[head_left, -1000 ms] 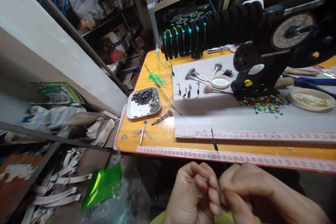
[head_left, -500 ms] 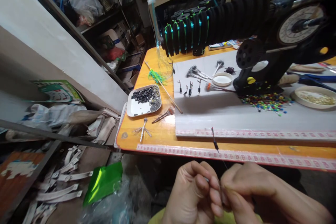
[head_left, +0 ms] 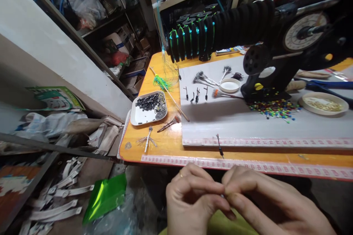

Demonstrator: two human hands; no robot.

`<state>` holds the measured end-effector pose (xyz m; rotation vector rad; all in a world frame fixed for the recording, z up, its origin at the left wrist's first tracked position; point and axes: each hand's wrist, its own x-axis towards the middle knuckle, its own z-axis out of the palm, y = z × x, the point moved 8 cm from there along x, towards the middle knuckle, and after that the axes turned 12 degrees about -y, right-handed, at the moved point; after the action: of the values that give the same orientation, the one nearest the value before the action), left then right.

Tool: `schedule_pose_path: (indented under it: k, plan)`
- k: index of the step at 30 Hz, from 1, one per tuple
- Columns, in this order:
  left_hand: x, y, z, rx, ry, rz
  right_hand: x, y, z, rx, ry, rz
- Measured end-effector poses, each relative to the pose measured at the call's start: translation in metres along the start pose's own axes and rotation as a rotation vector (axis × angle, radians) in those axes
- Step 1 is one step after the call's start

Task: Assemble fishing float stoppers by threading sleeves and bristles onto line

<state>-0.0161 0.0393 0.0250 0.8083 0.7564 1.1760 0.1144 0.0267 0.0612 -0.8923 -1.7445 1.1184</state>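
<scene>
My left hand [head_left: 193, 200] and my right hand [head_left: 256, 198] meet below the table's front edge, fingers pinched together on a thin line. A small black fitting [head_left: 220, 147] rides on that line just above the fingers, over the table edge. A ring shows on my left hand. What lies between the fingertips is too small to make out.
An orange table [head_left: 165, 143] carries a grey board [head_left: 248, 125], a white tray of black pieces [head_left: 148, 107], coloured beads [head_left: 275, 109], a small white dish [head_left: 230, 85], a plate [head_left: 324, 103] and a black winding machine [head_left: 248, 29]. Cluttered shelves and floor litter lie left, with a green foil bag [head_left: 106, 196].
Both hands have turned slightly and shifted left in view, the fingers now more stretched over the pinch. The black fitting on the line moved left with them.
</scene>
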Motion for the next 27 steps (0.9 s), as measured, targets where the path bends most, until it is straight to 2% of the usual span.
schedule_pose_path:
  k: [3, 7, 9, 12, 14, 17, 21, 24, 27]
  plan:
    - [-0.002, 0.017, -0.001, 0.127, 0.027, 0.021, 0.000, 0.006, -0.007, -0.009, 0.019, 0.035]
    - [-0.002, 0.014, -0.003, 0.121, -0.018, 0.015, -0.005, 0.007, -0.002, -0.051, 0.034, 0.007]
    - [0.000, 0.017, -0.003, 0.145, -0.064, 0.101, -0.006, 0.010, 0.001, -0.034, 0.014, 0.026]
    - [0.004, 0.030, 0.005, 0.223, -0.190, 0.299, -0.005, 0.013, 0.002, 0.001, -0.006, 0.047]
    - [0.007, 0.036, 0.010, 0.318, -0.256, 0.361, -0.003, 0.011, -0.001, 0.029, -0.019, 0.036]
    - [0.010, 0.035, 0.005, 0.407, -0.257, 0.363, 0.002, 0.010, -0.005, 0.078, -0.037, 0.026]
    - [0.006, 0.023, -0.005, 0.389, -0.252, 0.369, 0.005, 0.018, -0.008, 0.186, -0.053, 0.077]
    - [0.001, 0.013, -0.002, 0.316, -0.287, 0.287, 0.003, 0.020, -0.010, 0.235, -0.035, 0.080]
    - [-0.005, 0.008, 0.006, 0.215, -0.260, 0.208, 0.004, 0.015, -0.009, 0.235, -0.056, 0.041]
